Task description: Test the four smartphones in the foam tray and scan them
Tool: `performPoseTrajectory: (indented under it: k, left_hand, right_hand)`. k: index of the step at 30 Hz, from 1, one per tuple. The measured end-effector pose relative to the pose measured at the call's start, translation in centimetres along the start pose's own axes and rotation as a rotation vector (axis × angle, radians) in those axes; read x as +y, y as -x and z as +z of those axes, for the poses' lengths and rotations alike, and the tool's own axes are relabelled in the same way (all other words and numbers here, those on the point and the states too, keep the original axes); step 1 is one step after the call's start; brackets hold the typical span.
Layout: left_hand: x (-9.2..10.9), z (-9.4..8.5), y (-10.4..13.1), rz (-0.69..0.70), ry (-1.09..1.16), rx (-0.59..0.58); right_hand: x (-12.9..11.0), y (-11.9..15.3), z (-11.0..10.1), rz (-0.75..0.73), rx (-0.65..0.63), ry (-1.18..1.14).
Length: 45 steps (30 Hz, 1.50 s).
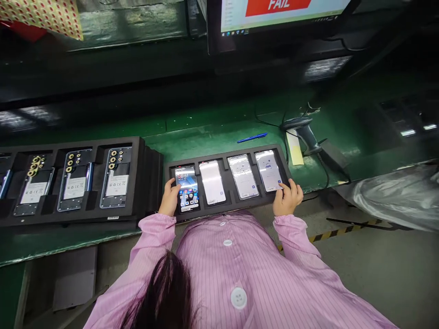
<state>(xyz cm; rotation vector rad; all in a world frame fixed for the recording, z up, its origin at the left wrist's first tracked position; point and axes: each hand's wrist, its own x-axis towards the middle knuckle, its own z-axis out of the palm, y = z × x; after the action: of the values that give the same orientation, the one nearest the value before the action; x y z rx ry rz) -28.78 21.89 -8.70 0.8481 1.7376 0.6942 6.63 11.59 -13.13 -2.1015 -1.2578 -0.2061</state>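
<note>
Blue pen, scanner (corded) near the phone tray.

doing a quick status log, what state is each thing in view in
right tray: all four slots filled
left hand: at that tray's left end
right hand: at that tray's right end
leftmost phone: lit, home screen up
second phone: lit, mostly white
third phone: lit, mostly white
fourth phone: lit, mostly white
backless phones: face down, insides showing
monitor: on, showing FAIL
blue pen: lying loose
scanner: lying unheld

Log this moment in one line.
left hand: thumb at home-screen phone; right hand: thumb at rightmost phone; tray: four phones, screens up; pen: beyond tray
</note>
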Motion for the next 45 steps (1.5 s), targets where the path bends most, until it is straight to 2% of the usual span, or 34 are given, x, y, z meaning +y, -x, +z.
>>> performPoseTrajectory:
  k: [3, 7, 11, 14, 17, 20, 22, 33, 38, 45]
  left_hand:
    - [-0.3, 0.4, -0.1, 0.01, -0.011, 0.083]
    - [-0.4, 0.5, 1.0, 0.057, -0.127, 0.154]
    - [-1.0, -0.3, 2.4, 0.298, -0.217, 0.235]
    - [-2.0, -1.1, 3.0, 0.421, -0.335, 0.354]
    - [-3.6, -1.5, 3.2, 0.363, -0.37, 0.39]
    - [-5.1, -1.5, 3.3, 0.241, -0.323, 0.332]
    - [-5.5, -1.3, 3.3, 0.218, -0.324, 0.304]
    - [-5.0, -0.6, 3.6, 0.23, -0.355, 0.294]
    - [-5.3, -0.7, 3.5, 0.229, -0.344, 0.288]
    - [-5.0, -0.6, 3.4, 0.184, -0.391, 0.301]
  right_hand:
    - [1.6, -0.9, -0.2, 0.024, 0.019, 0.038]
    - [2.2, -1.3, -0.4, 0.003, -0.075, 0.075]
    - [1.8, -1.4, -0.4, 0.068, -0.179, 0.092]
    - [1.8, -1.6, -0.2, 0.133, -0.098, 0.013]
    - [2.7, -1.7, 0.3, 0.13, -0.027, -0.12]
    - [3.7, -1.8, 1.2, 0.194, 0.019, -0.199]
    - [4.1, -1.8, 1.8, 0.266, 0.052, -0.212]
    - [3.4, -2.3, 2.2, 0.405, 0.071, -0.195]
    - [3.2, -2.4, 1.5, 0.476, 0.026, -0.193]
    - [2.4, -2.4, 0.1, 0.471, -0.075, -0.188]
